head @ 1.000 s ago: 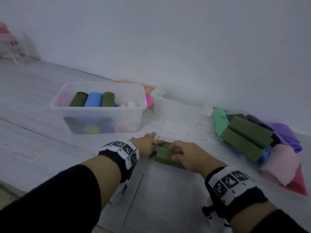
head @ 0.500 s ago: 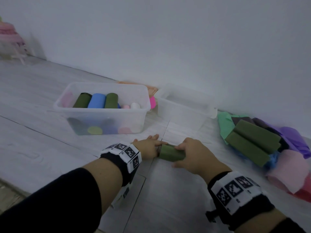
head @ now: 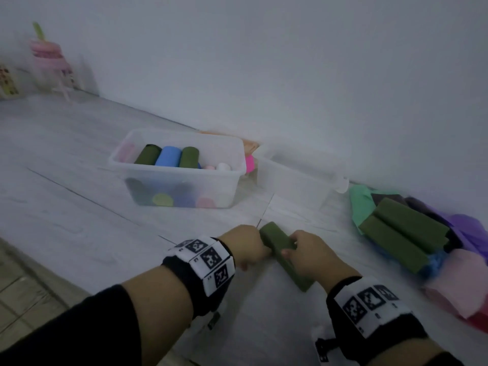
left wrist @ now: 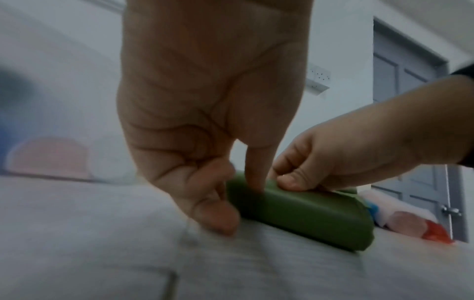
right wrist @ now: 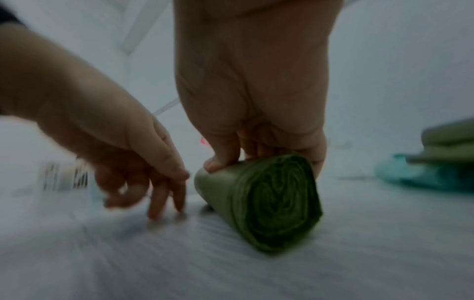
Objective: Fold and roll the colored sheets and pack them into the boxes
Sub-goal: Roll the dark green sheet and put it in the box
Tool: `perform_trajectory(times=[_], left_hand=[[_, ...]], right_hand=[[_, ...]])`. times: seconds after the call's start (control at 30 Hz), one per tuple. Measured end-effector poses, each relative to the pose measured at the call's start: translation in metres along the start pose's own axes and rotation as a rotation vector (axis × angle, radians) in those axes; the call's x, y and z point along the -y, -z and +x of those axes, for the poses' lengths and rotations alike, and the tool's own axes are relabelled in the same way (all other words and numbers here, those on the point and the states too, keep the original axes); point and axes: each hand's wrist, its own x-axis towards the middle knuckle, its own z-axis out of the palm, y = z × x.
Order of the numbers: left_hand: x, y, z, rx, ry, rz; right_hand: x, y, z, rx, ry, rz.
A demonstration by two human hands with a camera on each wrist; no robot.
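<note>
right hand [head: 311, 256] grips green roll [head: 277, 243] (on floor) | left hand [head: 244, 247] fingertips touch it, uncurled

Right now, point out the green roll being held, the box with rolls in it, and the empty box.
green roll [right wrist: 266, 203], right wrist view, spiral end face.
filled box [head: 224, 191], head view, front wall.
empty box [head: 290, 186], head view, front wall.

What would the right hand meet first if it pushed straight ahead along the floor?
Probably the empty clear box, though depth is unclear. The right hand grips the green roll.
</note>
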Motion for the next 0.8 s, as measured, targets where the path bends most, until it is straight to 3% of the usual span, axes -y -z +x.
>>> perform_trajectory(times=[0.07,0.17,0.3,0.43,0.5,0.67,0.8], left_hand=[[-0.005,-0.011,-0.007,-0.017,0.055,-0.354],[-0.011,-0.022,-0.018,-0.103,0.133,-0.932],[-0.015,-0.008,-0.034,-0.421,0.056,-1.315],[-0.01,0.03,-0.053,-0.56,-0.061,-1.49],[-0.008,0.049,-0.059,-0.575,-0.154,-1.567],[0.01,0.104,-0.057,-0.536,-0.258,-1.641],[0.041,0.151,-0.046,-0.537,-0.327,-1.505]], right_hand=[[-0.002,-0.002,-0.003,0.045,-0.016,0.17],[0.001,-0.01,-0.018,0.045,-0.016,0.649],[0.021,-0.02,-0.038,0.149,0.157,1.073],[0.043,-0.004,-0.041,0.371,0.32,1.198],[0.054,0.009,-0.039,0.397,0.382,1.216],[0.095,0.037,-0.03,0.335,0.434,1.231],[0.135,0.054,-0.019,0.215,0.381,1.155]])
